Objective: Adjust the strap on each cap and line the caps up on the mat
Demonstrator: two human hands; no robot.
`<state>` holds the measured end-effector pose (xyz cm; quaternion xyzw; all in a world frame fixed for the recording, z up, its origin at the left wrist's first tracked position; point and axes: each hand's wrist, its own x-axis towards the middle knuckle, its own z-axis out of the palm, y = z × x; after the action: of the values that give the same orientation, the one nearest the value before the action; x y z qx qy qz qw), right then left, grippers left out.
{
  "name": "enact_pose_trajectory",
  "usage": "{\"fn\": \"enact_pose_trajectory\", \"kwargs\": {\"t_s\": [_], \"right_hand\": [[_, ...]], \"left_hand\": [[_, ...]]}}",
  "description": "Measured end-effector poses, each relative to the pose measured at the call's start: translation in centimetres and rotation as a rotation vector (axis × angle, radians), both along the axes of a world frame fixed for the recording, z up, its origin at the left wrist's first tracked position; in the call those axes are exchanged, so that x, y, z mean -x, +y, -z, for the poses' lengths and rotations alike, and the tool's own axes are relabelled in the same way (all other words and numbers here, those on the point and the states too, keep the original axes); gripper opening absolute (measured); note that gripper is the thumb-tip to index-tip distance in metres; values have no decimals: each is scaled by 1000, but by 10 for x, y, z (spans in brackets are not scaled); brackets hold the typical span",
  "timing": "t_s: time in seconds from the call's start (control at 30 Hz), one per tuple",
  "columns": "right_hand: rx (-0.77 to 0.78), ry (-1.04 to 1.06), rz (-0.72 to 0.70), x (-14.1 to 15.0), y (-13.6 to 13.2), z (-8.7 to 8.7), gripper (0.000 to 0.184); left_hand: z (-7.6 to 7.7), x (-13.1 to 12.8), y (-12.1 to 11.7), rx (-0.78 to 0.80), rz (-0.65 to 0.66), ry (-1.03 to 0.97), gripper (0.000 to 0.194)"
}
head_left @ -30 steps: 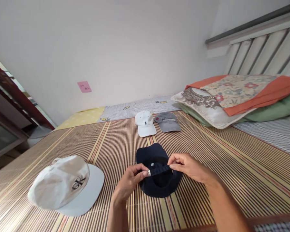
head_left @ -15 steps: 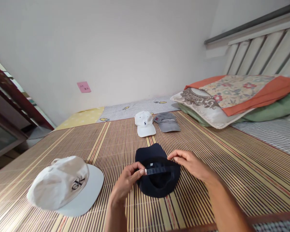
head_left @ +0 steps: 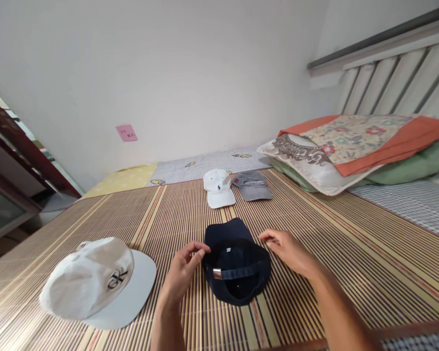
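Note:
A dark navy baseball cap [head_left: 219, 232] lies upside down on the striped mat, brim pointing away from me. Its back strap, with a metal buckle [head_left: 217, 273], spans the opening on the near side. My left hand [head_left: 185, 265] is at the cap's left rim, fingers loosely stretched and off the strap; whether the fingertips touch the rim I cannot tell. Just right of the cap, my right hand [head_left: 287, 248] hovers with its fingers extended and holds nothing. To the left rests a cream cap [head_left: 91, 280] with black "CK" lettering on its front.
Farther back, a white cap [head_left: 219, 187] and a grey cap [head_left: 254, 186] sit side by side. Pillows [head_left: 314, 161] with an orange floral cover are piled at the right by a slatted headboard [head_left: 391, 83]. A pink note [head_left: 126, 132] sticks to the wall.
My left hand has let go of the strap's buckle and moved left. My right hand has come off the cap's right side. The strap now sits lower, its buckle uncovered.

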<state>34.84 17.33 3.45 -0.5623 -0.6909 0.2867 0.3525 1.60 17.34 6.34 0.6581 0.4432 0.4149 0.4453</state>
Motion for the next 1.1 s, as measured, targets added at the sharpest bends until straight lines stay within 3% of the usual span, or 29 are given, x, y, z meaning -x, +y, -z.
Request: {"fn": "enact_pose_trajectory", "kwargs": {"t_s": [0.07, 0.23, 0.37, 0.53, 0.73, 0.93, 1.1], "right_hand": [[40, 17, -10, 0, 1, 4, 38], [95, 168, -160, 1, -3, 2, 58], [46, 118, -214, 1, -5, -1, 42], [59, 137, -240, 1, -5, -2, 20], [74, 325, -301, 5, -13, -22, 28], [84, 535, -372, 10, -26, -53, 33], [114, 689, -321, 17, -41, -67, 36]], "left_hand": [[10, 4, 4, -38, -55, 92, 20], [31, 9, 5, -82, -8, 297, 45], [32, 7, 3, -84, -15, 267, 42], [21, 5, 4, -17, 11, 206, 32], [3, 8, -1, -24, 38, -90, 14], [-11, 8, -12, 117, 79, -490, 40], [-5, 9, -19, 157, 77, -804, 23]]}}
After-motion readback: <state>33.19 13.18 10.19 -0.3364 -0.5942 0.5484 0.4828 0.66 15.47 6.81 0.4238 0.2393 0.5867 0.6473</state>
